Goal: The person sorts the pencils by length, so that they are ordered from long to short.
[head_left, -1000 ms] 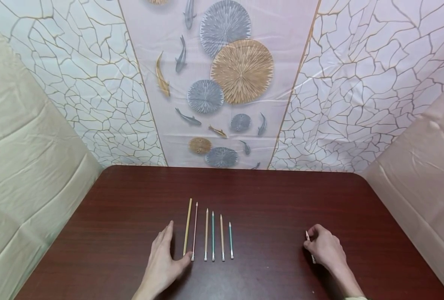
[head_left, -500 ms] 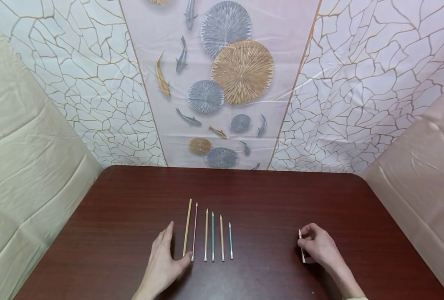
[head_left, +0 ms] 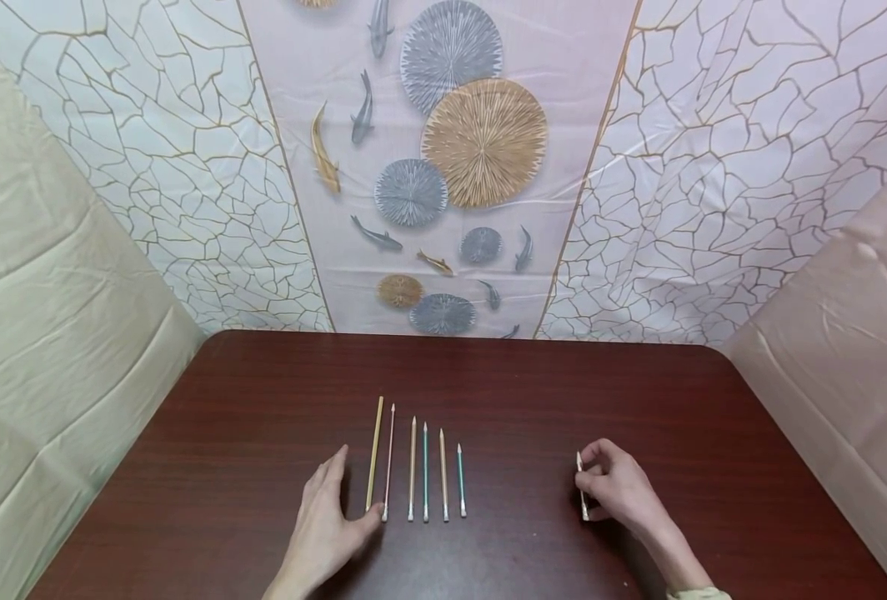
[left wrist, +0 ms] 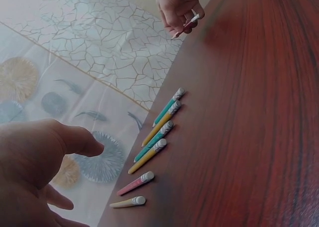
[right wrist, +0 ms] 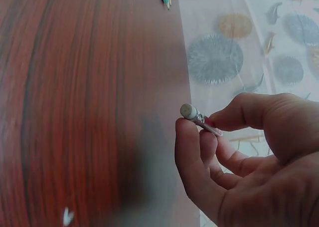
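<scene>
Between thumb and fingertips, my right hand (head_left: 625, 492) pinches a short pencil with a white eraser (right wrist: 187, 111); its body looks reddish in both wrist views. My left hand (head_left: 325, 518) lies with fingers extended left of a row of pencils. Its thumb tip is by the eraser ends of the yellow pencil (head_left: 374, 454) and the thin pink pencil (head_left: 389, 462), and covers part of the yellow one's lower end. Rightward follow a gold pencil (head_left: 413, 469), a teal pencil (head_left: 425, 472), another gold pencil (head_left: 443, 475) and a shorter teal pencil (head_left: 461, 481), erasers toward me.
The dark red-brown table (head_left: 526, 400) has rounded far corners. A patterned cloth (head_left: 443, 250) hangs behind it, and beige cloth (head_left: 849, 333) borders both sides. A small white speck (right wrist: 68, 216) lies on the tabletop near my right hand.
My right hand has moved left with the pencil, from farther out on the right side. The left hand and the row of pencils stay where they were.
</scene>
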`<action>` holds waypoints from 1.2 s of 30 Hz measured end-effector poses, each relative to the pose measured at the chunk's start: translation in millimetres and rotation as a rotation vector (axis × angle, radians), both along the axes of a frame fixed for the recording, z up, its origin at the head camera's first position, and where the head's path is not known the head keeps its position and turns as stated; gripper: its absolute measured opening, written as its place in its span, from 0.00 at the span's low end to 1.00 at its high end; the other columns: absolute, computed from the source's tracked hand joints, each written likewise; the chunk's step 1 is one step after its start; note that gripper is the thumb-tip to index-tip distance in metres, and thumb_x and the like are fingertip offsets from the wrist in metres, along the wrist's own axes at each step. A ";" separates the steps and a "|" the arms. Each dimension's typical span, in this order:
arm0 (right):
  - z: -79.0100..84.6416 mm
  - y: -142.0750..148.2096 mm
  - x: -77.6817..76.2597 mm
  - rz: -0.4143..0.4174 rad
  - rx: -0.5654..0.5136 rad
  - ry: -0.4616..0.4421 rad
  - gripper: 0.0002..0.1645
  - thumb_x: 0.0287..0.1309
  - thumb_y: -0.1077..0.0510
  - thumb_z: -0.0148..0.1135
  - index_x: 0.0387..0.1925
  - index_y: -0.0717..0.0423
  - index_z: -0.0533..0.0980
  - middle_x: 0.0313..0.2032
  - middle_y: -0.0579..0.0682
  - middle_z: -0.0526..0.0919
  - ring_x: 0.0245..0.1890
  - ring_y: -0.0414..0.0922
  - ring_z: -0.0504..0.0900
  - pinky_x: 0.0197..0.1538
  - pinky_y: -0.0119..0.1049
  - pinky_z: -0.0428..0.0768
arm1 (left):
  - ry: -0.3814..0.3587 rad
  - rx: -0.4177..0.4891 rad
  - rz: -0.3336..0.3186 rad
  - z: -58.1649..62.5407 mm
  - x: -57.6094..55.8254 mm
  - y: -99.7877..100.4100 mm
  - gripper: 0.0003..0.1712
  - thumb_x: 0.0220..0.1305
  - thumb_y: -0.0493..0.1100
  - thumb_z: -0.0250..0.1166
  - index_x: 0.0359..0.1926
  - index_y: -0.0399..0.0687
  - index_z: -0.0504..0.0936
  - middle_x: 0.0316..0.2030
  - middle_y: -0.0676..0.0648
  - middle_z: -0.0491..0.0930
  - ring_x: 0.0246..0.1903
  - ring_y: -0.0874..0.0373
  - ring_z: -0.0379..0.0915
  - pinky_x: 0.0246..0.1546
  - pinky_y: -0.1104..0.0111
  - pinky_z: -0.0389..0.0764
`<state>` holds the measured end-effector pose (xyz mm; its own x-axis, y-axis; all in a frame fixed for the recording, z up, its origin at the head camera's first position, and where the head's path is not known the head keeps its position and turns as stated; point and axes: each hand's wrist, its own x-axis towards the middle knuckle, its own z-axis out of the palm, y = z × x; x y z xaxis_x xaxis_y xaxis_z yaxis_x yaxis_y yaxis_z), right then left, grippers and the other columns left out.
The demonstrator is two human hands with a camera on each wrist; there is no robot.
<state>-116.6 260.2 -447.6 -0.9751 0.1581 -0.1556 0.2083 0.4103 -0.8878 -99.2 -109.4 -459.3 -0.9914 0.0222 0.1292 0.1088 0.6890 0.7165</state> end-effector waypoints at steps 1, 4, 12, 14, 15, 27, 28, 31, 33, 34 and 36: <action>0.2 -2.2 -0.5 0.003 -0.004 0.003 0.17 0.46 0.73 0.59 0.41 0.66 0.70 0.25 0.54 0.79 0.22 0.47 0.79 0.21 0.46 0.82 | 0.001 0.001 0.000 -0.3 -0.2 0.1 0.52 0.50 0.44 0.76 0.72 0.33 0.61 0.66 0.29 0.65 0.67 0.32 0.57 0.60 0.38 0.64; 1.2 -9.6 -1.8 0.005 -0.026 0.000 0.16 0.46 0.74 0.59 0.41 0.66 0.69 0.25 0.56 0.79 0.22 0.48 0.79 0.21 0.46 0.82 | 0.009 0.001 -0.002 -0.9 -0.2 0.4 0.51 0.49 0.44 0.76 0.72 0.33 0.62 0.65 0.30 0.66 0.66 0.32 0.57 0.60 0.39 0.64; 3.7 -26.9 -6.4 0.025 -0.060 0.016 0.16 0.46 0.75 0.58 0.39 0.66 0.69 0.24 0.56 0.78 0.21 0.49 0.80 0.21 0.46 0.82 | 0.031 0.006 -0.008 -1.9 -1.1 1.3 0.49 0.49 0.43 0.75 0.70 0.33 0.64 0.64 0.31 0.68 0.65 0.32 0.60 0.60 0.40 0.65; 4.0 -30.4 -7.4 0.029 -0.056 0.021 0.16 0.45 0.76 0.58 0.39 0.66 0.69 0.23 0.55 0.78 0.20 0.49 0.79 0.21 0.46 0.82 | 0.026 0.003 -0.010 -1.5 -0.8 1.2 0.49 0.49 0.44 0.75 0.70 0.33 0.64 0.64 0.30 0.68 0.65 0.32 0.60 0.60 0.39 0.65; 4.0 -32.0 -7.9 0.031 -0.055 0.022 0.16 0.45 0.76 0.58 0.39 0.65 0.69 0.23 0.55 0.78 0.20 0.49 0.79 0.21 0.45 0.82 | 0.022 0.002 -0.010 -1.3 -0.7 1.1 0.49 0.49 0.44 0.75 0.70 0.33 0.64 0.64 0.29 0.68 0.65 0.31 0.60 0.59 0.39 0.65; 1.2 -45.4 -11.6 0.038 -0.035 0.040 0.16 0.44 0.75 0.59 0.37 0.63 0.70 0.22 0.54 0.78 0.17 0.49 0.80 0.20 0.45 0.82 | 0.000 0.003 -0.019 -2.1 1.8 -1.7 0.49 0.50 0.43 0.76 0.71 0.34 0.64 0.65 0.29 0.68 0.66 0.30 0.59 0.60 0.38 0.64; 1.0 -46.3 -11.8 0.037 -0.035 0.041 0.16 0.44 0.75 0.59 0.37 0.63 0.70 0.22 0.54 0.78 0.17 0.49 0.80 0.20 0.45 0.82 | -0.002 0.001 -0.020 -2.1 2.2 -1.9 0.49 0.50 0.43 0.76 0.71 0.34 0.64 0.65 0.29 0.68 0.66 0.30 0.59 0.59 0.38 0.65; 0.9 -49.2 -12.4 0.033 -0.033 0.040 0.16 0.43 0.75 0.59 0.37 0.62 0.71 0.21 0.53 0.78 0.17 0.49 0.80 0.20 0.45 0.82 | -0.011 -0.002 -0.020 -1.7 3.1 -2.3 0.50 0.50 0.43 0.75 0.71 0.35 0.63 0.65 0.29 0.68 0.66 0.31 0.58 0.59 0.37 0.65; 1.0 -51.0 -12.8 0.034 -0.036 0.038 0.16 0.43 0.75 0.59 0.37 0.62 0.71 0.21 0.52 0.78 0.17 0.48 0.79 0.20 0.44 0.82 | -0.010 -0.004 -0.020 -1.6 3.4 -2.5 0.50 0.50 0.43 0.75 0.71 0.35 0.63 0.65 0.29 0.68 0.66 0.31 0.59 0.59 0.38 0.65; 1.1 -51.7 -12.9 0.035 -0.037 0.038 0.16 0.43 0.75 0.59 0.37 0.62 0.71 0.21 0.53 0.78 0.16 0.48 0.79 0.20 0.44 0.82 | -0.009 -0.005 -0.019 -1.6 3.4 -2.6 0.50 0.50 0.43 0.75 0.71 0.35 0.63 0.65 0.29 0.68 0.66 0.31 0.59 0.59 0.38 0.65; 1.2 -52.8 -12.7 0.039 -0.035 0.040 0.16 0.43 0.75 0.58 0.37 0.62 0.70 0.21 0.53 0.78 0.16 0.48 0.79 0.20 0.44 0.82 | -0.003 -0.004 -0.023 -1.6 3.4 -2.7 0.49 0.49 0.43 0.75 0.71 0.34 0.64 0.64 0.29 0.68 0.66 0.31 0.59 0.59 0.38 0.65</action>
<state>-129.3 207.3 -446.4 -0.9860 0.1149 -0.1209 0.1565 0.3859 -0.9092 -95.8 -112.1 -460.9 -0.9909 0.0457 0.1265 0.1229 0.6895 0.7137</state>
